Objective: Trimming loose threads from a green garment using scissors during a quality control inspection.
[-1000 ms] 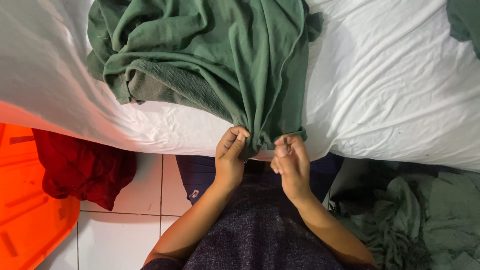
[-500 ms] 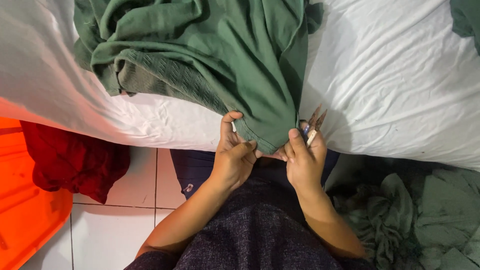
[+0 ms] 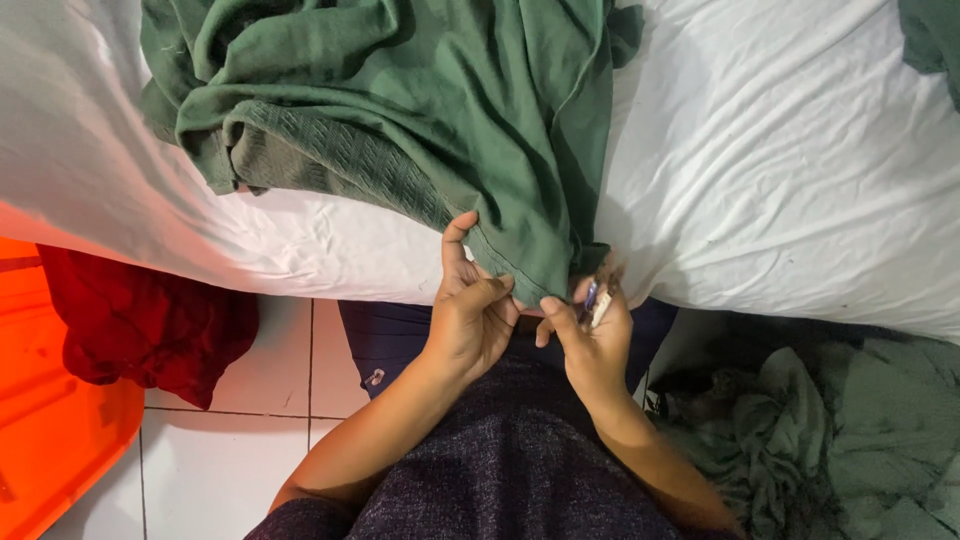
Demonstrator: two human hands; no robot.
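Both hands shifted along hem since earlier frame. Left hand (image 3: pixel 470 315) pinches green garment (image 3: pixel 420 110) edge on bed (image 3: pixel 790 170); right hand (image 3: pixel 590 335) beside it grips small scissors (image 3: pixel 596 300), blades at hem.

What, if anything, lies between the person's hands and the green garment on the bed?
Nothing visible. The left hand already pinches the hem of the green garment where it hangs over the edge of the white bed. The right hand, holding a small tool, is right beside that hem.
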